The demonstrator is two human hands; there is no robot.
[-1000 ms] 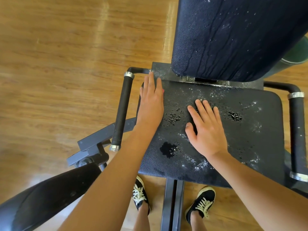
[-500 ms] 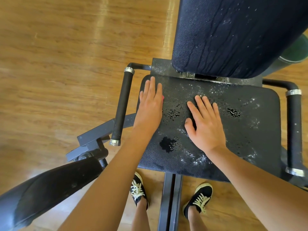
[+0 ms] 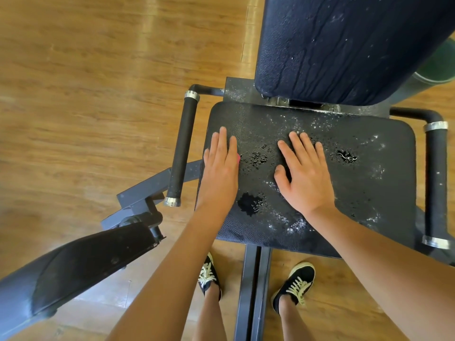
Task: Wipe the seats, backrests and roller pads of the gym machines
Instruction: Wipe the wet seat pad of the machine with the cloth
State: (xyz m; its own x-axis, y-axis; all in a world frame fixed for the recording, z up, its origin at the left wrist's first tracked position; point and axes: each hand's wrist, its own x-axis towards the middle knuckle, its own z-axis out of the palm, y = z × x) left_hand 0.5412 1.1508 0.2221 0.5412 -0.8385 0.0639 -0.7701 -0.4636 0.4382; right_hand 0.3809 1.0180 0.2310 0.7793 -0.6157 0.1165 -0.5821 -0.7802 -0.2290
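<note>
A black padded seat (image 3: 369, 183) of a gym machine lies below me, wet with droplets and white foam specks. My left hand (image 3: 220, 171) lies flat on the seat's left edge, fingers straight; a small pink bit shows at its thumb side. My right hand (image 3: 304, 175) presses flat on the seat's middle, fingers spread. The dark blue backrest (image 3: 344, 45) rises behind the seat, streaked with running liquid. A black pad (image 3: 81, 267) sticks out at the lower left.
Black foam handles with chrome collars flank the seat, one on the left (image 3: 183, 148), one on the right (image 3: 437, 183). A grey steel frame (image 3: 252, 291) runs between my shoes. Wood floor (image 3: 86, 94) lies all around. A green object (image 3: 440, 67) sits behind the backrest.
The view has drifted slightly, so the seat sits a little lower and to the left. Both hands stay flat on the seat in nearly the same places.
</note>
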